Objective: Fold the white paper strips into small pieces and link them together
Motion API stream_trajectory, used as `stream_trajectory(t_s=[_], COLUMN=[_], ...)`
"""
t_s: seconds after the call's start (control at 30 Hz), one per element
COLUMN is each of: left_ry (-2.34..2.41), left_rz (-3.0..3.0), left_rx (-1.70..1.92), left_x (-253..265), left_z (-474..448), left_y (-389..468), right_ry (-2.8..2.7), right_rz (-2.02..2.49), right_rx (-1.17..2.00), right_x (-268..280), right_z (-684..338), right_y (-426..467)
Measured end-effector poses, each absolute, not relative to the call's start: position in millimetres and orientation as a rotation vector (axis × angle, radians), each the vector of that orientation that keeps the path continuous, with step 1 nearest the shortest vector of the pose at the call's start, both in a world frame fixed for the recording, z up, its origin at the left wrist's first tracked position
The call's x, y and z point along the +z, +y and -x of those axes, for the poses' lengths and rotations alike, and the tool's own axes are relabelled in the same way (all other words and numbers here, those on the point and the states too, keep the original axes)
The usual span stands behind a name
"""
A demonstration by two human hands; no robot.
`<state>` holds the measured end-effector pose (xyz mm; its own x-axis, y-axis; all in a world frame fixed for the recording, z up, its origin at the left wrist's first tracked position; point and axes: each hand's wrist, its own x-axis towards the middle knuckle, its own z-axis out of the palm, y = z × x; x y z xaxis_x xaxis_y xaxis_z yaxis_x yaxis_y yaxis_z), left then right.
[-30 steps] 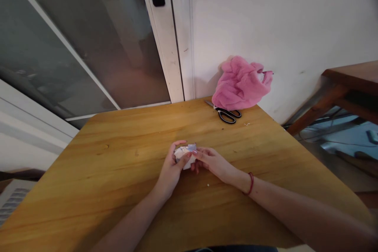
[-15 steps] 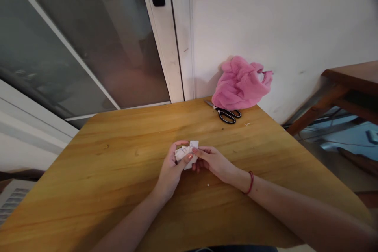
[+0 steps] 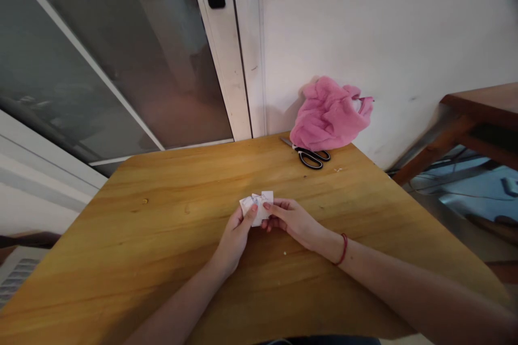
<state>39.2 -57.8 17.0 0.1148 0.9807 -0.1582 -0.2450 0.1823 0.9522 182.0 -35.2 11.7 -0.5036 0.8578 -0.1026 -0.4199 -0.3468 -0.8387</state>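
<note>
Several small white paper slips (image 3: pixel 258 215) with faint blue marks are fanned out between my two hands, above the wooden table (image 3: pixel 182 259). My left hand (image 3: pixel 235 234) is closed on the slips, its thumb pressed on their front and the other fingers mostly hidden behind. From the other side my right hand (image 3: pixel 293 222) pinches the right part of the fan, thumb on top and fingers curled beneath. What is written on the slips is too small to read.
Black-handled scissors (image 3: pixel 311 157) lie near the table's back edge, their blade partly under a bunched pink cloth (image 3: pixel 329 116) against the wall. Tiny paper scraps (image 3: pixel 338 170) lie close by. A glazed door (image 3: pixel 133 64) stands behind the table, and another wooden table (image 3: pixel 481 105) to the right.
The slips have spread into a wider fan. The left fingers that curled round their far side have drawn back behind them; the right hand has barely moved.
</note>
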Motion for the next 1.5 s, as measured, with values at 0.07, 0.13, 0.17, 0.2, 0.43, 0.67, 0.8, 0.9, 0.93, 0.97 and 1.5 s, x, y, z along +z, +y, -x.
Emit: stream_trajectory(t_s=[0.07, 0.13, 0.17, 0.2, 0.43, 0.67, 0.8, 0.9, 0.93, 0.97, 1.5], left_ry=[1.029, 1.012, 1.021, 1.047, 1.118, 1.102, 1.135, 1.136, 1.130, 1.124, 0.885], left_rz=[-0.858, -0.833, -0.858, -0.904, -1.180, -1.045, -0.907, -0.852, -0.841, -0.830, -0.669], left_rx=[1.139, 1.136, 1.134, 1.132, 1.133, 1.236, 1.279, 1.299, 1.307, 1.314, 1.157], left_x=[14.5, 12.4, 11.6, 11.0, 15.3, 13.7, 11.1, 12.7, 13.6, 14.4, 22.6], left_z=[-38.7, -37.8, -37.1, -36.3, -34.5, -33.7, -31.8, -32.8, -33.4, -33.9, -37.5], left_y=[-57.1, -56.2, -55.9, -55.6, -57.0, -53.4, -49.2, -49.3, -49.7, -50.2, -53.4], right_ry=[-0.988, -0.989, -0.991, -0.994, -0.975, -1.174, -1.214, -1.230, -1.242, -1.258, -1.332], right_rz=[0.701, 0.709, 0.714, 0.718, 0.806, 0.951, 0.994, 1.026, 1.040, 1.056, 1.180], right_rx=[1.923, 1.908, 1.903, 1.898, 1.845, 1.619, 1.594, 1.544, 1.519, 1.496, 1.413], right_x=[11.6, 12.1, 12.7, 13.4, 15.9, 14.7, 14.9, 14.3, 14.2, 14.3, 13.2], right_z=[-182.4, -182.8, -182.9, -182.9, -180.7, -181.6, -180.5, -179.0, -178.6, -178.3, -180.0], right_y=[-34.7, -34.6, -34.8, -35.0, -37.2, -36.5, -38.9, -42.5, -43.8, -45.0, -41.3])
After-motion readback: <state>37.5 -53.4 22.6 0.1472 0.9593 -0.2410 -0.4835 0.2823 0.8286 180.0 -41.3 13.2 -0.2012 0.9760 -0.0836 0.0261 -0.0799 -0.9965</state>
